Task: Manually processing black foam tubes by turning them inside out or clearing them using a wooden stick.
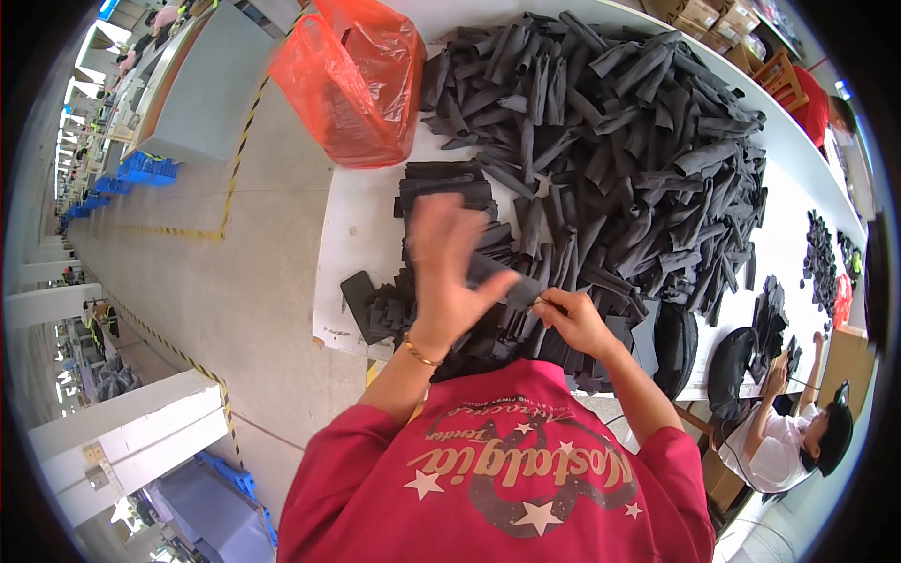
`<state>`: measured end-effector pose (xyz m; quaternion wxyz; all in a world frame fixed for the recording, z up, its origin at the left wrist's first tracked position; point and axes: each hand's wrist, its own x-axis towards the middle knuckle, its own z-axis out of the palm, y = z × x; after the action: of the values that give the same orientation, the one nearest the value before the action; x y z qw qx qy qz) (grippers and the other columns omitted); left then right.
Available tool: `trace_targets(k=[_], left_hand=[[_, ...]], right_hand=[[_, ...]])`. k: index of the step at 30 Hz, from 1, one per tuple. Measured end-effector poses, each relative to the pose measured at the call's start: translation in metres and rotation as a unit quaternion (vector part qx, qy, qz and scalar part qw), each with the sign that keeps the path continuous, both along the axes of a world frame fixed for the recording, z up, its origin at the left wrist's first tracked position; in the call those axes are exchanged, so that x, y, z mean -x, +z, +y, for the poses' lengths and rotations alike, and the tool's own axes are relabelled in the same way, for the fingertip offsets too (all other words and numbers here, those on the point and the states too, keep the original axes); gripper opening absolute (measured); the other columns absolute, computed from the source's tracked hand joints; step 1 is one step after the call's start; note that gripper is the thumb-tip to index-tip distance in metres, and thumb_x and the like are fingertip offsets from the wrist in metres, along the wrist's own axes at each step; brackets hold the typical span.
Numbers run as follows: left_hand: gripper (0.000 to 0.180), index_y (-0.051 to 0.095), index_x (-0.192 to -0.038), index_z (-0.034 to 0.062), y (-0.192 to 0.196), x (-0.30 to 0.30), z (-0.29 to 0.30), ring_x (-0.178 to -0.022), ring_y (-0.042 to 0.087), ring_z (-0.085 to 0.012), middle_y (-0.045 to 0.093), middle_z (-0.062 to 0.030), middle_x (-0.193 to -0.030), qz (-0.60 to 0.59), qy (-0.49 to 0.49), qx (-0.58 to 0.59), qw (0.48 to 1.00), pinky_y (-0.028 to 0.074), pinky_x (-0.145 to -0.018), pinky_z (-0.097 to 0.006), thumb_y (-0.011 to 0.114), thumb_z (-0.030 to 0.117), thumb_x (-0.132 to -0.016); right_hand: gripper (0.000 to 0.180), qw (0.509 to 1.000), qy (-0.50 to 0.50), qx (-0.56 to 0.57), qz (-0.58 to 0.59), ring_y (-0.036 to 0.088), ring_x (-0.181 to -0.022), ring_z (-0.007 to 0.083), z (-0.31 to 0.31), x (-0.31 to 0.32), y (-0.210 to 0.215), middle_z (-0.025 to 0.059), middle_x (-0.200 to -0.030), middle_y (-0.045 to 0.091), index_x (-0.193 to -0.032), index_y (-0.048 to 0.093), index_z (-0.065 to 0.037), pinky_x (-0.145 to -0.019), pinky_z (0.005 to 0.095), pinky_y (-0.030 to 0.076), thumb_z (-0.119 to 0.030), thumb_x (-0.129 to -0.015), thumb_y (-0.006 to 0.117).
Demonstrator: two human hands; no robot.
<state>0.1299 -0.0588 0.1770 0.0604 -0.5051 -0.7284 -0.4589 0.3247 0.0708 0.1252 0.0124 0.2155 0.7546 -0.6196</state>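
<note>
Strip [522, 292], dark, single; located above the surface [352, 220], between the two hands, over further dark pieces. Left hand [446, 253]: forearm from seven o'clock, blurred, fingers spread toward twelve, thumb toward two; grip wide, contact with the strip cannot be told. Gold-coloured bracelet [424, 351] at its wrist. Right hand [575, 319]: forearm from five o'clock, fingertips toward ten; grip closed to a pinch, thumb and forefinger on one end of the strip. Lettering [521, 469]: pale script, inverted, with stars, on the crimson shirt [352, 469] at six o'clock. Long axis of strip: slanting, ten o'clock to four, the four o'clock end pinched. From the strip: heap of dark pieces [638, 141], one o'clock; red plastic bag [375, 108], eleven o'clock.
</note>
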Motion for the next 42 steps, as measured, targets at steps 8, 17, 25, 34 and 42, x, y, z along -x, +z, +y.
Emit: trace_targets(k=[8, 17, 25, 34, 42], left_hand=[[0.027, 0.064, -0.107, 0.0005, -0.091, -0.031, -0.001, -0.085, 0.067, -0.0266, 0.066, -0.0082, -0.085, -0.787, -0.008, -0.276, 0.552, 0.052, -0.087, -0.041, 0.063, 0.024, -0.094], [0.025, 0.063, -0.093, 0.002, -0.067, 0.006, 0.0, -0.046, 0.046, -0.0086, 0.054, -0.0007, -0.063, -0.736, 0.168, -0.246, 0.608, 0.037, -0.041, -0.023, 0.067, 0.027, -0.091], [0.031, 0.059, -0.082, 0.0045, -0.05, 0.097, -0.017, -0.035, 0.027, -0.0048, 0.038, 0.0042, -0.05, -0.66, 0.175, -0.38, 0.625, 0.017, -0.033, -0.023, 0.059, 0.032, -0.096], [0.033, 0.058, -0.091, 0.0044, -0.072, 0.052, -0.006, -0.059, 0.047, -0.0059, 0.053, 0.0001, -0.073, -0.612, 0.156, -0.245, 0.736, 0.038, -0.051, -0.02, 0.054, 0.036, -0.098], [0.021, 0.06, -0.09, 0.004, -0.076, 0.016, -0.003, -0.06, 0.052, -0.0073, 0.058, -0.0009, -0.075, -0.627, 0.105, -0.107, 0.765, 0.042, -0.053, -0.021, 0.058, 0.024, -0.097]], right_hand=[[0.015, 0.99, -0.133, -0.014, 0.034, 0.049, -0.055, 0.0089, -0.055, 0.033, -0.029, 0.0063, -0.059, 0.053, -0.084, 0.056, 0.003, -0.049, 0.0286, 0.039, -0.01, -0.09, 0.062], [0.012, 0.989, -0.13, -0.064, 0.012, 0.057, -0.052, 0.0292, -0.095, 0.02, -0.022, 0.0197, -0.063, 0.055, -0.092, 0.059, 0.002, -0.051, 0.037, 0.045, -0.01, -0.092, 0.06], [0.015, 0.998, -0.021, -0.065, -0.001, 0.058, -0.053, 0.025, -0.077, -0.076, -0.005, 0.0173, -0.063, 0.058, -0.087, 0.061, 0.002, -0.051, 0.0359, 0.045, -0.012, -0.092, 0.061], [0.014, 0.993, -0.099, -0.033, -0.058, 0.048, -0.052, 0.009, -0.048, -0.054, 0.008, 0.0092, -0.059, 0.054, -0.089, 0.063, 0.003, -0.048, 0.0285, 0.039, -0.011, -0.092, 0.062], [0.021, 0.912, -0.36, -0.17, -0.098, 0.04, -0.054, 0.0063, -0.017, -0.063, -0.038, 0.0011, -0.057, 0.044, -0.09, 0.059, -0.002, -0.048, 0.0265, 0.036, -0.014, -0.082, 0.074]])
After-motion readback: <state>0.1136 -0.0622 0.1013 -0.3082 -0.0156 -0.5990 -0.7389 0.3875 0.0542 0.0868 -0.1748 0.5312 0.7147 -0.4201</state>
